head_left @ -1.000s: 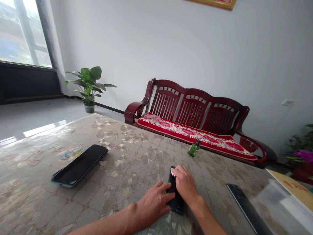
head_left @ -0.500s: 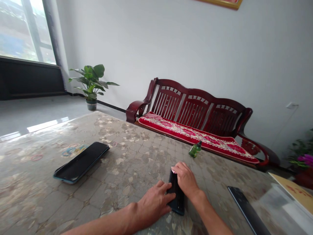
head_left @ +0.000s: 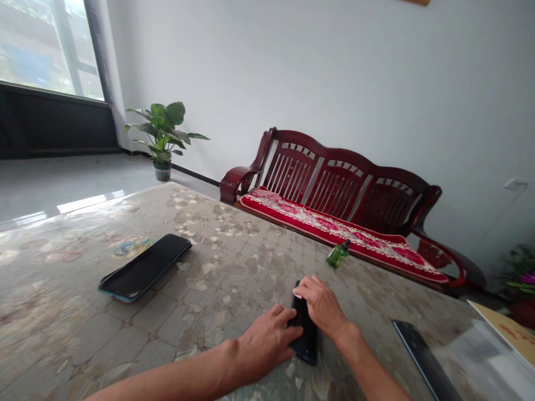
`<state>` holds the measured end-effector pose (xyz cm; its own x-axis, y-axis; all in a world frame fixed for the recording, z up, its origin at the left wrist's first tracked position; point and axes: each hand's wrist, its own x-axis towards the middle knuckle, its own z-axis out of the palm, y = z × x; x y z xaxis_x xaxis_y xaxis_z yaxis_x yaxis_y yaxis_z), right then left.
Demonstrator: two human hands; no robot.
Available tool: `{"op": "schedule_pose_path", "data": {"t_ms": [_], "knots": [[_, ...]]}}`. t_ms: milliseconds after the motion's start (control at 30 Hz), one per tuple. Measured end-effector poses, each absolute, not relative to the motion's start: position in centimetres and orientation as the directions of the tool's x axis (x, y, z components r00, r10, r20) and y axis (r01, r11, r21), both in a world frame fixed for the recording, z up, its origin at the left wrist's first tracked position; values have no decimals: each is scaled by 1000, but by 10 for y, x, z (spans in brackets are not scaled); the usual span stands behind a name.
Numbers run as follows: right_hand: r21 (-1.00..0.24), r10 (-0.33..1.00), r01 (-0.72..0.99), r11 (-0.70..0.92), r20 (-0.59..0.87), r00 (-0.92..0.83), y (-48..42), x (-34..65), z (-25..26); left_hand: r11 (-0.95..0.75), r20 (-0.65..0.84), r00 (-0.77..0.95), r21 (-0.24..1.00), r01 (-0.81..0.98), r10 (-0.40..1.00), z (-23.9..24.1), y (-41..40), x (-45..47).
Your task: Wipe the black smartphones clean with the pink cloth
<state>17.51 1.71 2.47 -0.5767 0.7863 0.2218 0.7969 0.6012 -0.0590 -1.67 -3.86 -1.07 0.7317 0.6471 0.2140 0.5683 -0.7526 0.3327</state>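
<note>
A dark smartphone [head_left: 308, 340] lies on the patterned tablecloth in front of me. Its left edge is held by my left hand [head_left: 270, 337], with fingers reaching onto the face of the phone. My right hand [head_left: 321, 305] is closed at the phone's far end, fingertips pressed down on it. A bit of something white [head_left: 297, 293] shows under those fingertips; its kind is too small to tell. Beyond the hands stands a small green bottle [head_left: 337, 254] with a dark top.
A larger black tablet-like device [head_left: 146, 268] lies at the left, near several rubber bands. On the right are another long dark device [head_left: 424, 356] and a yellowish card [head_left: 505, 328]. Behind the table [head_left: 196, 328] stand a red wooden bench [head_left: 334, 172] and a potted plant [head_left: 163, 170].
The view has shifted slightly, so the scene sits a little differently in the frame. Both hands stay at the phone, the right one at its far end, with only slight movement.
</note>
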Motion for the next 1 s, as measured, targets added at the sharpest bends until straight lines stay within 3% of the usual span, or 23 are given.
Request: {"op": "schedule_pose_path", "data": {"t_ms": [333,700,1000], "knots": [[-66,808,817,573,216,-549,27,175,28,-754,199,737,315,576,646,-4,-40,-18],[-134,744,734,665,198,-638,16,174,29,-745,187,731,312,589,656,-5,-40,-17],[-206,869,868,452,323,-376,40,193,11,-750,194,733,307,585,652,-7,-40,-17]]}}
